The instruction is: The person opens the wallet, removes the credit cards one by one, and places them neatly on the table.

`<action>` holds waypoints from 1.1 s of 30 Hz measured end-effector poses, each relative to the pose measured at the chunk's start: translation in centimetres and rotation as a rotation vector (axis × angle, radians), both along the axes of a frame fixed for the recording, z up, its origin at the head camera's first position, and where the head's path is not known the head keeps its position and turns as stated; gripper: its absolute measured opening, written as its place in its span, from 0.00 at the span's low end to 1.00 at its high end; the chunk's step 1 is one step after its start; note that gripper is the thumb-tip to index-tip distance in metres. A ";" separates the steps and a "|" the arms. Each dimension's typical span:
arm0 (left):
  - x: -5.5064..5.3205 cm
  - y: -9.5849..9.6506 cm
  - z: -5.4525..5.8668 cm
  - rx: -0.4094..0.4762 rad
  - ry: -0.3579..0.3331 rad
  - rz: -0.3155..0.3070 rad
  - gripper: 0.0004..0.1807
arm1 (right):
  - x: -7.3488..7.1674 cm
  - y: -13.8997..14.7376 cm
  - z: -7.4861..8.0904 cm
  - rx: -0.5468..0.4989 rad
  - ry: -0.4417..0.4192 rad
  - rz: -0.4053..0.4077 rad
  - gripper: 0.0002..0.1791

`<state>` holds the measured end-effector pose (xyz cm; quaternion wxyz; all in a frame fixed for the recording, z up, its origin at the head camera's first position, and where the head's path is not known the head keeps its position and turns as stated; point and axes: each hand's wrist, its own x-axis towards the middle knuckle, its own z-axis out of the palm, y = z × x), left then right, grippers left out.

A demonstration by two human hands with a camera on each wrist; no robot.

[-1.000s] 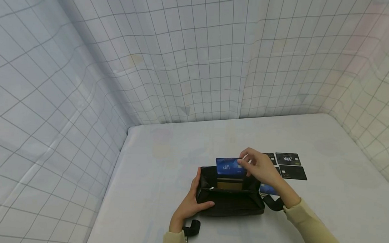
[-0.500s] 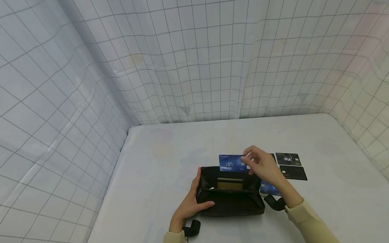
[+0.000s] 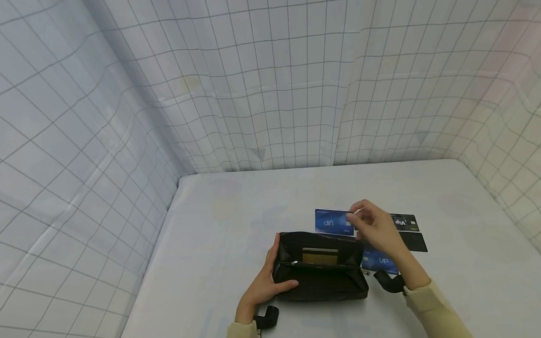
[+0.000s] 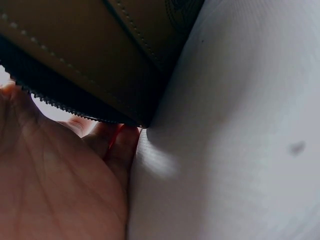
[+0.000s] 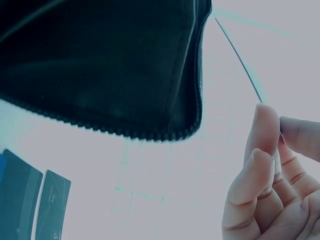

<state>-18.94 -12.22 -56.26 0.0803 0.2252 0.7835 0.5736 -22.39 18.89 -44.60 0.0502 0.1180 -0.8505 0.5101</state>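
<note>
OK, right hand (image 3: 375,230): grasping the blue VIP card (image 3: 331,222) by its right end, thumb against fingers, rest of the card sticking out unsupported. It sits up by the far edge of the black zip wallet (image 3: 317,291); right wrist view shows it edge-on, with a gap between it and the zip teeth (image 5: 137,137). I read the step as getting this card past that zipped edge without a scrape. For that: firm pinch, no squeeze, since a one-end hold would likely let the card flex or pivot. Lift over the teeth first, sideways after.

Left hand (image 3: 266,281): grasping the wallet's left end, thumb across the near wall, fingers along the side. Good brace. Hold it steady so the mouth gapes and the gold-coloured card (image 3: 320,258) in the inner pocket isn't jostled.

Further out: a second blue card (image 3: 379,261) lies flat just beside the wallet's right end; can't tell if they touch. My black wrist mount (image 3: 388,282) hangs near it in the head view, so wrist up or it could sweep that card. Past my right hand: black Vip card (image 3: 405,222) and a plain-looking black card (image 3: 414,241), both partly hidden, flat on the white table (image 3: 214,236). Any set-down there wants a bare spot, card level, no overlap.
</note>
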 end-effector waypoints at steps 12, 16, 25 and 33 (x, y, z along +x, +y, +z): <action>1.3 0.3 4.1 0.000 -0.051 -0.026 0.61 | 0.3 1.4 0.3 -0.001 0.001 -0.047 0.11; 1.4 0.3 4.0 0.003 -0.054 -0.020 0.60 | 0.4 2.1 0.2 0.009 0.000 -0.072 0.12; 1.4 0.4 4.2 0.001 -0.045 -0.020 0.60 | 0.7 3.2 0.3 0.024 0.005 -0.120 0.14; 1.4 0.3 4.2 -0.004 -0.053 -0.013 0.60 | 1.0 4.6 -0.3 0.053 0.017 -0.166 0.14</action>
